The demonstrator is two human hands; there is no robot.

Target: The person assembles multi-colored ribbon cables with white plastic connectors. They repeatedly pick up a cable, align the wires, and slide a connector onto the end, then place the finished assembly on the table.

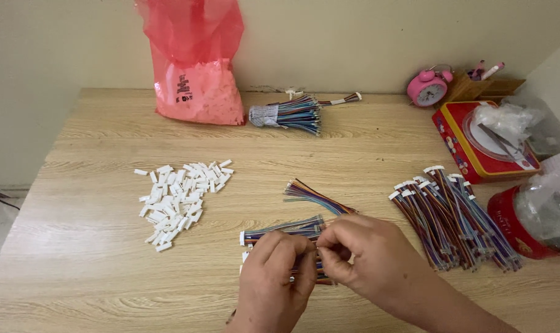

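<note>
While both hands meet low over the bench, notes run as follows.
Left hand [278, 271]: fingers curled shut, pinching the end of a multicoloured wire lead [280, 229] that lies across the bench [95, 283] just in front of it.
Right hand [360, 250]: thumb and forefinger closed at the same spot, fingertips touching those of the left; the small part pinched between them is hidden.
Step in hand: appears to be fitting a connector onto a wire end, mid-press, judging by the paired pinch.
Next move calls for: a straight, firm push with the wire ends kept aligned; this is a judgement only.
Loose wires [317, 197]: a few fanned just beyond the hands.
Finished-looking bundle [455, 219]: white-tipped, piled to the right.
White housings [181, 200]: scattered heap to the left, well apart.
Far edge: pink bag [196, 68], taped wire bundle [292, 114], pink alarm clock [428, 86], red tin [477, 145].
</note>
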